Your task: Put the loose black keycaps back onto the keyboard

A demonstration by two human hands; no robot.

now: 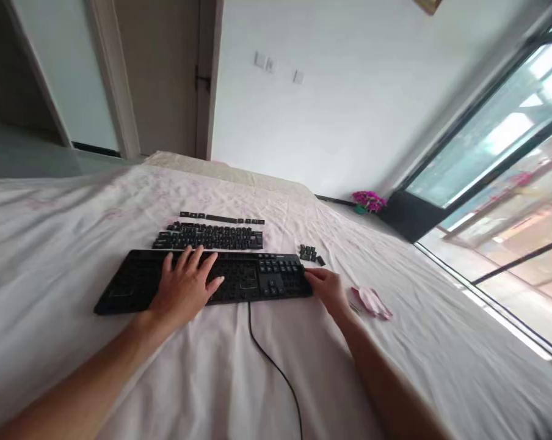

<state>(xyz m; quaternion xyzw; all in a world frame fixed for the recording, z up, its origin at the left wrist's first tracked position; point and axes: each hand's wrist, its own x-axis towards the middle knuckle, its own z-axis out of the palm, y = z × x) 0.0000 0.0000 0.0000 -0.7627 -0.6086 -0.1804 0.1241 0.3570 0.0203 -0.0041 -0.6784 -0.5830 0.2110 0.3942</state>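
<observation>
While your two hands bracket the board, read the layout from them outward.

Left hand: your left hand [187, 285] lies flat on the black keyboard [203, 281], fingers spread and loose over its middle; it presses down, it clasps nothing.

Right hand: your right hand [330, 287] sits at the keyboard's right end, fingers curled against that edge. Whether it pinches the frame or only touches it, I cannot tell.

Keyboard: directly under your left palm, its long axis running from hand to hand, left to right. Much of the key field looks bare of caps; the number block just inside your right hand looks still capped.

Cable: the black cable [276, 366] leaves the near edge between your hands and runs back toward you.

Loose keycaps: the big block of keycaps [209, 236] lies just beyond your left fingertips, rows parallel to the board; a thinner row of keys [221, 218] lies farther out.

Small pile: a small cluster of keycaps [310, 253] sits just beyond your right hand, which is the nearer hand.

Pink cloth: a pink cloth [372, 302] lies outboard of your right wrist, on the white bedsheet [74, 244].
</observation>
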